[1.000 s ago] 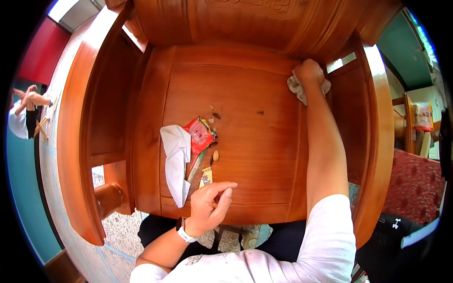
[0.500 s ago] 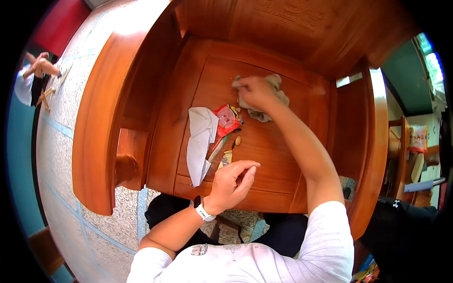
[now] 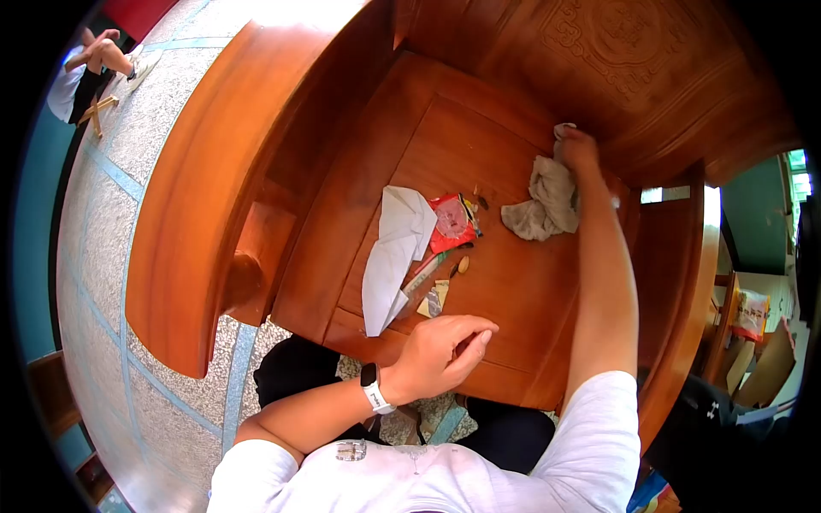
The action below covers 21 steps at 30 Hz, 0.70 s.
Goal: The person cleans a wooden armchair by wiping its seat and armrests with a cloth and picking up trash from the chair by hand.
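My right hand [image 3: 581, 151] grips a greyish, crumpled rag [image 3: 547, 201] at the back right of the wooden chair seat [image 3: 513, 282], close to the carved backrest. Part of the rag trails on the wood beside my wrist. My left hand [image 3: 445, 355] hovers above the seat's front edge, with fingers curled and thumb brought against them; nothing shows in it. Beyond it lie a folded white paper [image 3: 398, 239], a red wrapper [image 3: 453, 221], a thin pale strip [image 3: 425, 273], a yellowish scrap [image 3: 434, 299] and small brown bits [image 3: 463, 265].
Wooden armrests flank the seat, the left one [image 3: 197, 205] broad, the right one [image 3: 684, 291] near my arm. The carved backrest [image 3: 633, 43] rises behind. Another person [image 3: 90, 73] sits at the far left. A red-and-white packet [image 3: 751, 314] stands on the right.
My right hand has carried the rag across the seat to the back right, towards the backrest. My left hand keeps its curled pose. The view has shifted and turned slightly.
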{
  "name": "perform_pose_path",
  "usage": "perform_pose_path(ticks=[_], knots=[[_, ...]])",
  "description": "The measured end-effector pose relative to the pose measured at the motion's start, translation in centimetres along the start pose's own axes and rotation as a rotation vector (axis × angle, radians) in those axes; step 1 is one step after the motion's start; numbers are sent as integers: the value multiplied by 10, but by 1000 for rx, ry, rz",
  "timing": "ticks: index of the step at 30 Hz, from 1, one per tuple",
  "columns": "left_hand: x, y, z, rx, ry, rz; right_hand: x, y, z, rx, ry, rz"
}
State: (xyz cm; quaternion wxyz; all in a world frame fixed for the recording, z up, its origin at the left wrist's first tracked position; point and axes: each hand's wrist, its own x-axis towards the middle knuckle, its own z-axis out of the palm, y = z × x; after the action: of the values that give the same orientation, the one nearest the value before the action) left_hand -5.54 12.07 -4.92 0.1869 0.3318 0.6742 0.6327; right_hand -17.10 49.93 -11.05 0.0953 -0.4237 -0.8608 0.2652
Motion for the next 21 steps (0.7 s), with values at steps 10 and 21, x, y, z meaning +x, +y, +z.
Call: perform_pose_path(ticks=[10,21], knots=[[6,-4,0,-36,-44,-51,1,-53,69,128,229,-369],[13,-20,9,59,-116,-183,-17,-113,112,-140,114,-702]])
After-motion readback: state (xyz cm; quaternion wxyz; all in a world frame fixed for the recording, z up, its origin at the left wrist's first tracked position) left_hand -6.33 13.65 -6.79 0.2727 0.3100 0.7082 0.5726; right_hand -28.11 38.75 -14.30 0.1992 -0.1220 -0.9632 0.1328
